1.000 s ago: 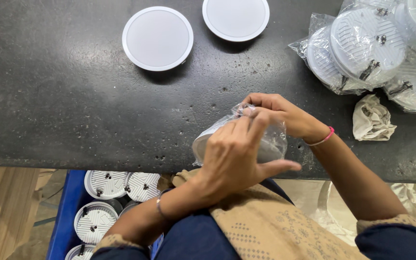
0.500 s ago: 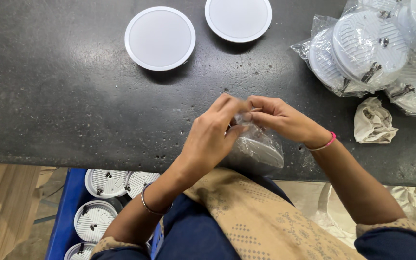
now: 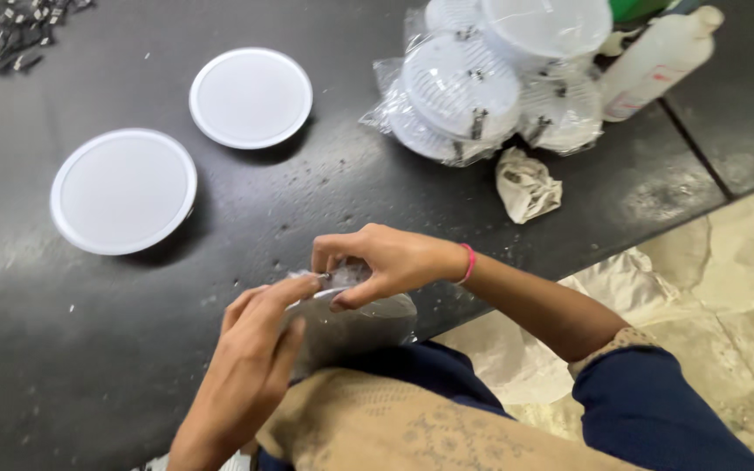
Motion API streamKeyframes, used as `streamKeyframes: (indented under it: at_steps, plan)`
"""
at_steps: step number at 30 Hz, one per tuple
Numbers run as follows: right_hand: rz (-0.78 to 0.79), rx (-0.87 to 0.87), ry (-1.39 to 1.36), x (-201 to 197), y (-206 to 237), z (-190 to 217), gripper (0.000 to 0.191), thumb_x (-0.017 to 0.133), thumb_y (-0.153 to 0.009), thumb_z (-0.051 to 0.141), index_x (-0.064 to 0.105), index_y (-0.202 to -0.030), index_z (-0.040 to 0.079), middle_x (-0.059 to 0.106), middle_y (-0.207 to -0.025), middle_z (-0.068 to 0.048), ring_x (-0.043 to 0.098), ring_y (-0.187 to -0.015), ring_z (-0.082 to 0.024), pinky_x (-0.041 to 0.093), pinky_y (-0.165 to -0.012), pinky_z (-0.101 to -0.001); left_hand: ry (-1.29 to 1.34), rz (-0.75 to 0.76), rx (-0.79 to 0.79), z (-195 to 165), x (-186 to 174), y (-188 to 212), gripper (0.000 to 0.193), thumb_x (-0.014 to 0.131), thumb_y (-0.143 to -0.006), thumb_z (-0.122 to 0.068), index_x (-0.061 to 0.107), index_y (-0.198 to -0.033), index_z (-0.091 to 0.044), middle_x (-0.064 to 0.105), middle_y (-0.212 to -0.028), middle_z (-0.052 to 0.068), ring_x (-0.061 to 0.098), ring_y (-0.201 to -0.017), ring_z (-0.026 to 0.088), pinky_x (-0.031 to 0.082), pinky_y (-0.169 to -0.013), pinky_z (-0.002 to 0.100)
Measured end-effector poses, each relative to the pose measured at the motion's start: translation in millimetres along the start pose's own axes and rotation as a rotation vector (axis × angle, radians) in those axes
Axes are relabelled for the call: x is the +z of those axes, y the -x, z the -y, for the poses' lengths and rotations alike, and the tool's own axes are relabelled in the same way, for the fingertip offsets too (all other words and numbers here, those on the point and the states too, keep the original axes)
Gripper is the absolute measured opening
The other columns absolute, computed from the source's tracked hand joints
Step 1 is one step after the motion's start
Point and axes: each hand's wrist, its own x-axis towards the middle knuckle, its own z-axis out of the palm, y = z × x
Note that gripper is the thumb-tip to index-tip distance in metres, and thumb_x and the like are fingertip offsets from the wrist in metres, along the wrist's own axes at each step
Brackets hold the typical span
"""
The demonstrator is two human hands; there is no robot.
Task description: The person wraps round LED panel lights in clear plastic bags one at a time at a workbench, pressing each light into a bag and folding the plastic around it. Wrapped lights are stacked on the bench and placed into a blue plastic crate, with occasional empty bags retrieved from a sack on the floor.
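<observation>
At the near edge of the dark surface (image 3: 63, 366), the left hand (image 3: 250, 362) and right hand (image 3: 377, 262) pinch a clear plastic bag (image 3: 351, 323) with fingers closed on its top. Beyond the bag lie bare surface, two white discs (image 3: 124, 190), then bagged discs (image 3: 482, 96).

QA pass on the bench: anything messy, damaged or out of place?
Nothing damaged. Minor clutter: a crumpled wrapper lies loose beside the bagged discs, small dark parts are scattered at the far corner, and the dark bench is speckled with pale debris. Both hands pinch a clear bag.

Clear plastic bag (image 3: 355, 323), pinched at table edge.
</observation>
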Motion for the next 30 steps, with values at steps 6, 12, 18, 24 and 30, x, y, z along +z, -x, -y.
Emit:
streamKeyframes:
  at_steps: [6,12,18,24,30]
  plan:
    - [-0.431,0.168,-0.282,-55,52,-5,0.029,0.083,-0.086,0.017,0.064,-0.105,0.007,0.072,-0.091,-0.011,0.064,-0.071,-0.020,0.051,-0.063,-0.0327,0.040,-0.314,-0.090,15,0,9,0.066,0.066,-0.094,-0.021,0.036,-0.151,-0.005,0.055,-0.148,0.017,0.054,-0.137,0.028,0.043,-0.115,0.046]
    - [-1.157,-0.146,0.501,-177,127,-32,0.029,0.083,-0.101,0.004,0.056,-0.109,0.006,0.069,-0.101,-0.004,0.069,-0.083,-0.015,0.056,-0.067,-0.0298,0.166,-0.415,-0.388,21,-3,31,0.066,0.066,-0.093,-0.015,0.038,-0.152,-0.007,0.055,-0.149,0.015,0.062,-0.127,0.023,0.054,-0.072,0.034]
    - [-1.125,-0.059,1.339,-247,138,-129,0.029,0.072,-0.083,-0.012,0.057,-0.102,0.003,0.064,-0.111,-0.012,0.062,-0.110,-0.035,0.049,-0.093,-0.0461,0.106,-0.385,-0.409,8,14,37,0.061,0.066,-0.094,-0.014,0.042,-0.150,-0.007,0.060,-0.142,0.014,0.067,-0.118,0.025,0.053,-0.095,0.038]
    - [-0.967,-0.118,1.319,-257,165,-192,0.029,0.066,-0.083,-0.011,0.056,-0.105,0.004,0.065,-0.130,-0.016,0.058,-0.127,-0.037,0.051,-0.104,-0.0454,0.154,-0.343,-0.433,-6,38,25,0.061,0.066,-0.093,-0.014,0.043,-0.150,-0.007,0.062,-0.140,0.013,0.068,-0.115,0.024,0.056,-0.091,0.038]
    - [-0.828,0.321,1.047,-264,181,-188,0.022,0.070,-0.094,0.018,0.073,-0.113,0.008,0.069,-0.098,-0.020,0.066,-0.092,-0.040,0.052,-0.085,-0.0490,0.077,-0.287,-0.328,-13,67,16,0.055,0.068,-0.094,-0.014,0.050,-0.146,-0.005,0.066,-0.137,0.012,0.071,-0.111,0.023,0.054,-0.095,0.038]
